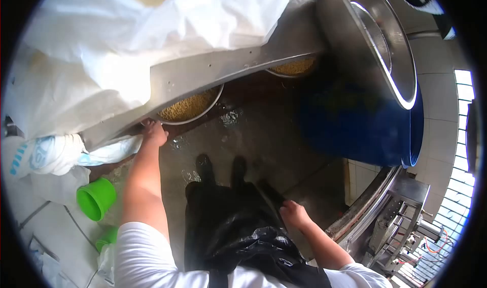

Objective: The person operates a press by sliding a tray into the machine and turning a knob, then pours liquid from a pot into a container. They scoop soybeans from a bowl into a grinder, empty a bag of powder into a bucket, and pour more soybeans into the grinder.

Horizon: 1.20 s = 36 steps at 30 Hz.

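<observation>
My left hand (pixel 154 131) reaches down to the near rim of a round metal basin (pixel 215 101), fingers closed at its edge. Yellowish grains or beans (pixel 185 108) fill the basin, which sits partly under the metal table edge (pixel 203 75). Beside my black apron (pixel 228 217), my right hand (pixel 295 214) hangs low with its fingers curled in. A dark strip (pixel 271 192) runs up to those fingers; I cannot tell what, if anything, they hold.
White sheeting (pixel 203 19) drapes over the table. Further back is a second basin of grains (pixel 294 67). A blue drum (pixel 355 120) stands at right under a large metal bowl (pixel 406 85). Green buckets (pixel 96 199) are at left, machinery (pixel 401 217) at lower right. The floor (pixel 248 141) looks wet.
</observation>
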Each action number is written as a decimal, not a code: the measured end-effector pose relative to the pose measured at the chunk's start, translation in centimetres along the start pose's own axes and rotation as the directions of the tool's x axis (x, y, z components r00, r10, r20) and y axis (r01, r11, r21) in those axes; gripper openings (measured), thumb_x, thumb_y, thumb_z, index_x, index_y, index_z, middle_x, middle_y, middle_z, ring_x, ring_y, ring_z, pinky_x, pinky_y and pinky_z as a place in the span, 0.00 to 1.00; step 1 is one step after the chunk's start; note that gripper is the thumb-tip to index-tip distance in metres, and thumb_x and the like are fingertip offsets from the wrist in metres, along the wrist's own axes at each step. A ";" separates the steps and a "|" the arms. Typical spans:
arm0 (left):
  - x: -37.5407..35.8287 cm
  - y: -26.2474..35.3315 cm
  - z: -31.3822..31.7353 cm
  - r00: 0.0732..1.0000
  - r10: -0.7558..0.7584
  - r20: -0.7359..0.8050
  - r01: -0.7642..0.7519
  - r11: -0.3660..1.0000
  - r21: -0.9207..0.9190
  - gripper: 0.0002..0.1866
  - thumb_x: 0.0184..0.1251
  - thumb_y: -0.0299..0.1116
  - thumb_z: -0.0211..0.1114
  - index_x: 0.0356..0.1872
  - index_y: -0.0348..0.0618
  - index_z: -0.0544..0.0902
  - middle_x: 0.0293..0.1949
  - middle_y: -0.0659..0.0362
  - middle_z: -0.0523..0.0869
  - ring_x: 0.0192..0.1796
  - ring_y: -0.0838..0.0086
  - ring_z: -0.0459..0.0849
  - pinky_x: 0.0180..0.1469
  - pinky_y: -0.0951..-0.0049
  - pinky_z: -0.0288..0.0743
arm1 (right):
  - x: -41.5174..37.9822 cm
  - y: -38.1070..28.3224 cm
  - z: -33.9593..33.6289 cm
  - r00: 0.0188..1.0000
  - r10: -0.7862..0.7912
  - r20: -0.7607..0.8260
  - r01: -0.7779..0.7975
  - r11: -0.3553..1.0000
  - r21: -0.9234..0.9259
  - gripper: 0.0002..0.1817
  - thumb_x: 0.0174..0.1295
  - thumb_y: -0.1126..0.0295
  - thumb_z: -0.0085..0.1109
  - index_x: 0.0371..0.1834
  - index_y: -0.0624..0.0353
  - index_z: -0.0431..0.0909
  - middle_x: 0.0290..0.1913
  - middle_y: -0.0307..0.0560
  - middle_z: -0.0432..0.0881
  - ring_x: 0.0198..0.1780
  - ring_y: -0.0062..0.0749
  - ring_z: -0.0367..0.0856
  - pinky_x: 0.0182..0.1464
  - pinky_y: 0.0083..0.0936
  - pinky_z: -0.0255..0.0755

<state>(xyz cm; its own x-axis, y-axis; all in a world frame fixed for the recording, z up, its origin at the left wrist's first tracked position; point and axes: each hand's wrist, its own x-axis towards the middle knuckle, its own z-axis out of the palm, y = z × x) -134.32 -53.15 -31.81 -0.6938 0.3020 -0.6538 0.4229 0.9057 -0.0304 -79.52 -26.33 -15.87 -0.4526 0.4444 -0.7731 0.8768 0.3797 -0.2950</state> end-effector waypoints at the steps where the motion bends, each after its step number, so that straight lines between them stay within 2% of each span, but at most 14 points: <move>1: 0.5 -0.3 0.4 1.000 -0.031 0.003 0.031 0.999 -0.034 0.36 0.69 0.48 0.70 0.73 0.41 0.73 0.74 0.51 0.75 0.81 0.58 0.64 0.84 0.52 0.53 | 0.1 -0.3 -0.1 1.000 0.009 0.011 -0.009 1.000 -0.009 0.27 0.68 0.53 0.65 0.63 0.61 0.80 0.45 0.61 0.90 0.51 0.53 0.89 0.56 0.42 0.82; 3: 1.3 -1.1 2.9 0.998 0.033 0.054 -0.032 0.999 -0.015 0.34 0.69 0.45 0.71 0.73 0.43 0.72 0.75 0.49 0.72 0.82 0.54 0.61 0.79 0.49 0.62 | 0.3 -1.5 -0.2 0.999 0.026 -0.031 -0.024 0.999 0.044 0.27 0.68 0.54 0.65 0.63 0.61 0.80 0.44 0.60 0.90 0.50 0.51 0.90 0.55 0.40 0.82; 11: -8.1 8.9 6.9 0.983 0.142 0.115 -0.109 0.961 -0.256 0.38 0.74 0.40 0.63 0.80 0.41 0.60 0.80 0.44 0.65 0.81 0.53 0.62 0.81 0.54 0.62 | -0.8 -10.4 -2.9 0.985 -0.173 0.022 0.173 0.985 0.000 0.25 0.70 0.59 0.64 0.63 0.64 0.80 0.51 0.62 0.89 0.54 0.49 0.89 0.57 0.38 0.81; 15: -11.0 9.8 10.8 0.984 0.122 0.130 -0.071 0.938 -0.339 0.35 0.73 0.42 0.66 0.77 0.42 0.67 0.75 0.48 0.74 0.77 0.54 0.70 0.77 0.52 0.68 | -1.3 -14.8 -8.8 0.914 -0.342 -0.218 0.355 0.935 0.024 0.20 0.67 0.65 0.68 0.57 0.66 0.83 0.44 0.56 0.88 0.44 0.45 0.89 0.48 0.34 0.82; 17: -12.5 8.7 11.3 0.986 0.103 0.128 -0.052 0.933 -0.356 0.34 0.70 0.38 0.68 0.75 0.45 0.69 0.74 0.48 0.75 0.76 0.54 0.72 0.76 0.53 0.69 | 0.1 -14.1 -13.0 0.780 -0.427 -0.457 0.456 0.888 -0.052 0.17 0.68 0.69 0.66 0.57 0.65 0.83 0.44 0.55 0.87 0.41 0.37 0.89 0.46 0.32 0.83; 20: -13.9 6.4 11.9 0.978 0.196 0.066 -0.167 0.938 -0.302 0.32 0.69 0.41 0.70 0.71 0.41 0.73 0.70 0.46 0.78 0.74 0.52 0.72 0.78 0.53 0.63 | -0.6 -18.5 -23.6 0.612 -0.213 -0.762 0.584 0.772 0.253 0.13 0.78 0.74 0.55 0.61 0.62 0.81 0.37 0.43 0.83 0.34 0.22 0.82 0.40 0.22 0.81; 23: -15.6 5.3 10.3 0.952 0.245 0.181 -0.222 0.965 -0.136 0.37 0.70 0.45 0.70 0.74 0.40 0.68 0.75 0.46 0.72 0.78 0.50 0.66 0.80 0.52 0.60 | -1.5 -20.3 -35.7 0.176 -0.341 -0.924 0.557 0.808 -0.192 0.14 0.78 0.69 0.56 0.61 0.60 0.81 0.38 0.42 0.85 0.35 0.20 0.81 0.39 0.21 0.77; 25: -17.7 5.5 8.8 0.959 0.212 0.190 -0.193 0.975 -0.111 0.42 0.70 0.46 0.70 0.79 0.40 0.62 0.81 0.46 0.62 0.83 0.50 0.58 0.83 0.53 0.54 | 1.5 -19.2 -43.6 0.034 -0.305 -0.952 0.432 0.863 -0.261 0.15 0.72 0.65 0.62 0.58 0.58 0.83 0.42 0.50 0.90 0.40 0.37 0.89 0.48 0.29 0.80; 27: -20.5 5.6 7.0 0.962 0.200 0.187 -0.179 0.976 -0.123 0.42 0.71 0.46 0.69 0.81 0.41 0.61 0.82 0.44 0.59 0.83 0.48 0.56 0.83 0.51 0.53 | 4.1 -19.4 -49.7 0.212 -0.248 -0.945 0.141 0.965 -0.221 0.24 0.71 0.50 0.61 0.61 0.56 0.83 0.54 0.58 0.88 0.53 0.49 0.89 0.54 0.38 0.81; 28: -21.4 5.5 7.1 0.966 0.188 0.178 -0.169 0.979 -0.115 0.42 0.71 0.46 0.69 0.81 0.41 0.61 0.82 0.44 0.59 0.83 0.48 0.56 0.83 0.51 0.53 | 11.4 -14.6 -55.2 0.307 -0.389 -0.869 -0.066 0.902 -0.427 0.32 0.70 0.45 0.60 0.67 0.58 0.79 0.60 0.62 0.85 0.56 0.52 0.88 0.56 0.42 0.82; 29: -22.4 5.2 7.7 0.970 0.127 0.208 -0.092 0.981 -0.171 0.42 0.72 0.47 0.68 0.80 0.41 0.61 0.82 0.44 0.59 0.83 0.47 0.56 0.83 0.51 0.53 | 9.3 -18.0 -54.1 0.481 -0.078 -0.873 -0.085 0.987 -0.135 0.40 0.69 0.41 0.61 0.73 0.60 0.73 0.65 0.61 0.83 0.60 0.52 0.87 0.56 0.48 0.82; 31: -24.5 4.0 9.9 0.968 0.008 0.250 0.075 0.945 -0.319 0.38 0.74 0.49 0.65 0.78 0.38 0.65 0.82 0.42 0.59 0.83 0.45 0.55 0.83 0.50 0.54 | 12.8 -17.9 -56.1 0.815 0.246 -0.525 -0.123 0.958 0.257 0.43 0.68 0.41 0.64 0.77 0.59 0.70 0.67 0.62 0.81 0.57 0.53 0.88 0.52 0.54 0.82; 33: -26.3 2.7 12.3 0.957 -0.051 0.285 0.130 0.955 -0.268 0.37 0.74 0.49 0.64 0.75 0.37 0.69 0.77 0.39 0.68 0.80 0.45 0.63 0.81 0.53 0.60 | 21.6 -13.6 -57.3 0.841 0.255 -0.478 0.074 0.820 0.568 0.31 0.67 0.50 0.69 0.64 0.62 0.80 0.51 0.59 0.88 0.43 0.49 0.90 0.39 0.44 0.84; 36: -30.2 1.4 15.0 0.937 -0.157 0.311 0.270 0.892 -0.364 0.34 0.72 0.50 0.64 0.70 0.34 0.75 0.66 0.38 0.81 0.69 0.46 0.79 0.73 0.54 0.72 | 21.4 -15.9 -57.9 0.893 0.383 -0.237 -0.008 0.541 0.841 0.14 0.65 0.73 0.67 0.26 0.59 0.70 0.23 0.43 0.71 0.24 0.30 0.75 0.21 0.24 0.70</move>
<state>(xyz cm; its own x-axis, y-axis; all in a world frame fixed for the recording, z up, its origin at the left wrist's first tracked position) -104.02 -65.46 -23.45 -0.5354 0.0483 -0.8432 -0.0223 0.9972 0.0712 -112.53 24.15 4.82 -0.1069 0.7348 -0.6698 0.6143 -0.4809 -0.6256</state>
